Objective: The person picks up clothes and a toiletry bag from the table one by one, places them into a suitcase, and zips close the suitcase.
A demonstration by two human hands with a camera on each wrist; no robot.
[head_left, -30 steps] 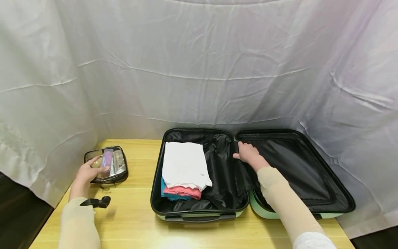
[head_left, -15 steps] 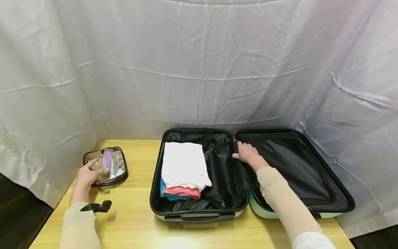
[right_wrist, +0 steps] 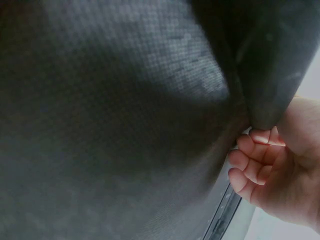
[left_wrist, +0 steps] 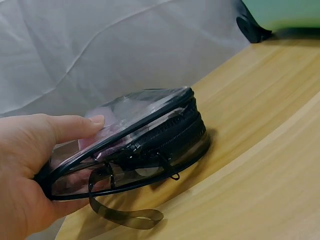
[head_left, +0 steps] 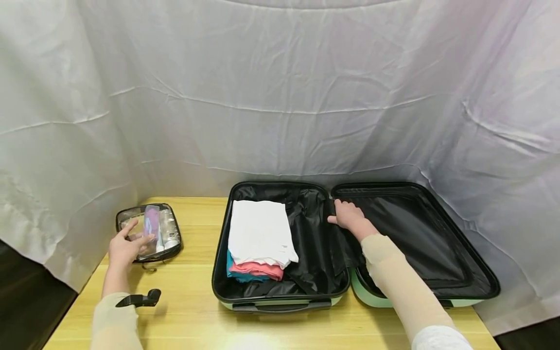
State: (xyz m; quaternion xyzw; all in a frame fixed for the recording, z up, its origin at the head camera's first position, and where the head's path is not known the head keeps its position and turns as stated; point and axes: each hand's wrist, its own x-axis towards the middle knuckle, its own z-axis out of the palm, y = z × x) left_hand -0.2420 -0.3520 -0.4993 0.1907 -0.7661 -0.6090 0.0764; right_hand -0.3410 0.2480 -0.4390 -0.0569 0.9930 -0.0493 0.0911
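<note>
At the left of the table in the head view, my left hand (head_left: 124,247) grips a clear toiletry bag (head_left: 171,228) with black piping by its left side. The left wrist view shows the thumb on top of the bag (left_wrist: 145,120) and fingers beneath it; its near side has a black zip and a hanging strap loop. Tubes and a purple item show inside. My right hand (head_left: 350,218) pinches the edge of a black fabric divider (right_wrist: 125,125) between the two halves of the open suitcase (head_left: 280,297). Its fingers (right_wrist: 245,160) are curled at the cloth edge.
Folded clothes lie in the suitcase's left half: a white shirt (head_left: 260,231) over coral and teal ones. The black-lined right half (head_left: 415,243) lies flat beside it. Bare wooden table (head_left: 192,291) separates bag and suitcase. A pale curtain (head_left: 280,97) hangs behind.
My left hand and forearm have shifted slightly, and the toiletry bag's near edge has come a little toward me with it. The right hand and suitcase stay as they were.
</note>
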